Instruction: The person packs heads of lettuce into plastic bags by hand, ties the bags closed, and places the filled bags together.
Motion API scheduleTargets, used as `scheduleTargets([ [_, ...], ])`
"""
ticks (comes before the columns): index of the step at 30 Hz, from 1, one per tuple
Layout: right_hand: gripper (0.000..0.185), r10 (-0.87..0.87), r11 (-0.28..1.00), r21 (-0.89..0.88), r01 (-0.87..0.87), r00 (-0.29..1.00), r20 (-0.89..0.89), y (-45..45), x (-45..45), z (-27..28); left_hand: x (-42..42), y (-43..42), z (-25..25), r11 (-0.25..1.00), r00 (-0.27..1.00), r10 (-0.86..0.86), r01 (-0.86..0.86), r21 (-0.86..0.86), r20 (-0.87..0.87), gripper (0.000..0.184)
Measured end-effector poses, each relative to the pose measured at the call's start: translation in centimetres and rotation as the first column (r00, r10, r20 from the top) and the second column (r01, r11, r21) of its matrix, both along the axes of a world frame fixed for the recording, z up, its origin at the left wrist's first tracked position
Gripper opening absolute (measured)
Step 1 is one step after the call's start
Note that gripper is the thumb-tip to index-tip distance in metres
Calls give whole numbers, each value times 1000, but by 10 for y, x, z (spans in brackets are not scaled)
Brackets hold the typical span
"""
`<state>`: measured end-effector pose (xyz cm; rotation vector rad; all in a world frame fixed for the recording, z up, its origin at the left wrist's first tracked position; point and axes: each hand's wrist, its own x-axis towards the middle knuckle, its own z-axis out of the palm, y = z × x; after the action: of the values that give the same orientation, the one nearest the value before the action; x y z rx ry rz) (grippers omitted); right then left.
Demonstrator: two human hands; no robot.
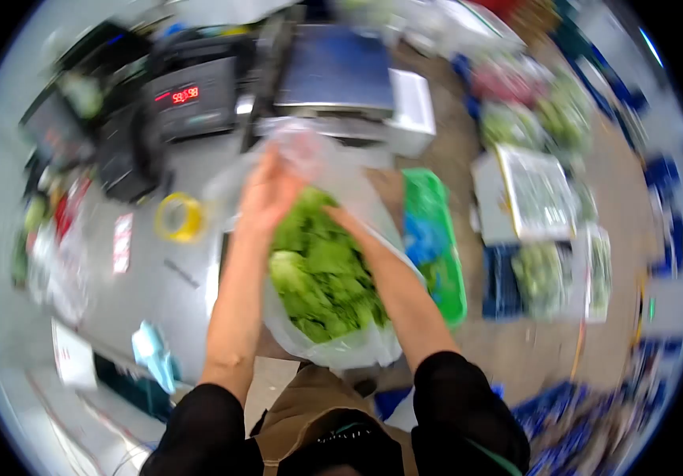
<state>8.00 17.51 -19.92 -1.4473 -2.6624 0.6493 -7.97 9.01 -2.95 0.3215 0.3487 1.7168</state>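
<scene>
A clear plastic bag (298,337) stands wide at the mouth in front of my body, full of leafy green lettuce (329,274). My left hand (272,190) is at the bag's far left side, its fingers stretched out and blurred against the plastic, which shows a reddish patch there. On the right, my right hand (345,222) reaches inside the bag's rim and touches the top of the leaves; its fingers are mostly hidden. Both forearms pass over the lettuce's sides.
Beyond the bag are a flat metal scale (333,71) and a display unit (191,99) with red digits. A yellow tape roll (179,217) lies on the metal table (151,293). To the right are a green basket (454,278) and bagged vegetables (544,274) on the floor.
</scene>
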Motion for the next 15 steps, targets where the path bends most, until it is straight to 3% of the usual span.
scheduleTargets([
  [1, 42, 20, 1000, 19, -18, 997, -77, -13, 4, 8, 6, -5, -4, 999, 988, 26, -23, 23, -154, 40],
  [2, 40, 39, 998, 57, -30, 985, -171, -35, 12, 23, 7, -14, -12, 997, 948, -26, 3, -73, -317, 38],
  [3, 37, 53, 995, 100, -26, 961, -271, -65, 29, 40, 15, -26, -22, 975, 970, -67, 13, -222, -235, 39],
  [4, 35, 89, 989, 147, -34, 917, -388, -100, 46, 59, 27, -40, -18, 985, 899, -142, 88, -145, -414, 45],
  [5, 33, 118, 984, 176, -32, 858, -501, -136, 69, 79, 56, -54, -8, 944, 863, 0, -167, -285, -506, 51],
  [7, 27, 71, 989, 143, 41, 713, -697, -209, 126, 102, 101, -88, -9, 909, 741, 4, -283, -306, -672, 50],
  [8, 25, 71, 981, 180, 79, 714, -697, -247, 159, 106, 120, -101, -12, 866, 689, 37, -384, -322, -723, 46],
  [9, 23, 51, 949, 237, 209, 638, -769, -279, 187, 95, 137, -115, -23, 883, 682, -11, -337, -327, -731, 40],
  [12, 23, -317, 864, 40, 501, 605, -731, -372, 296, 87, 241, -153, -26, 916, 582, -231, -139, -376, -779, 24],
  [14, 23, -619, 607, -43, 793, 439, -651, -433, 362, 70, 313, -184, -37, 882, 418, -471, 220, -417, -777, 20],
  [15, 23, -763, 479, -119, 870, 346, -546, -465, 392, 53, 356, -204, -32, 793, 351, -601, 371, -483, -718, 20],
])
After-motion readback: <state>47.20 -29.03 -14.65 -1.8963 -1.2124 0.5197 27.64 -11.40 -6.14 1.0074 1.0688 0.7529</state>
